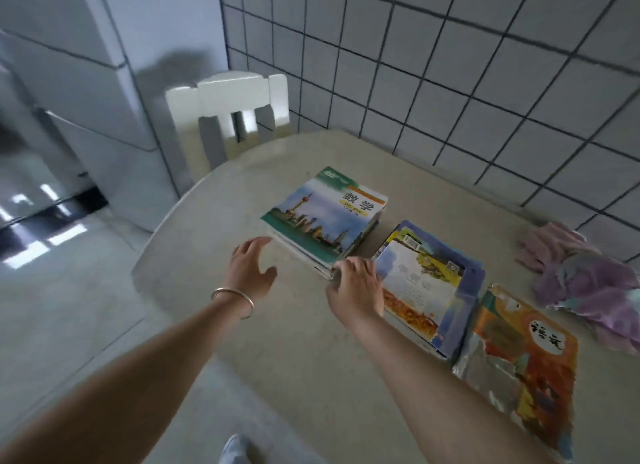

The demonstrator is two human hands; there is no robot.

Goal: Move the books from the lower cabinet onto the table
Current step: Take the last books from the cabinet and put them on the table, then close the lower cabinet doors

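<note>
Three lots of books are seen on the pale round worktop (277, 342), which is set against a white tiled wall (450, 65). At the far left of the row a stack of books (325, 221) is topped by a maths textbook with a skyline cover; just to its right a second stack (426, 287) is laid with a back cover upward, and at the near right a torn orange book (526, 363) is lying flat, its edge touching or almost touching the second stack. The left hand (251, 268), marked by a thin bangle (232, 299) at the wrist, is held just beside the near left corner of the skyline stack with fingers spread and lightly bent; nothing is gripped by it, and it cannot be told whether the fingertips are touching the books. The right hand (355, 289) is placed at the near right corner of the same stack, with fingers curled against the edges of the books there and partly over the near left edge of the second stack. A crumpled lilac cloth (588, 276) is lying on the worktop at the far right, near the wall. A white chair (228, 117) is tucked behind the worktop, a pale cabinet (86, 83) is seen at the far left, and the toe of a shoe (235, 449) is visible at the bottom edge.
</note>
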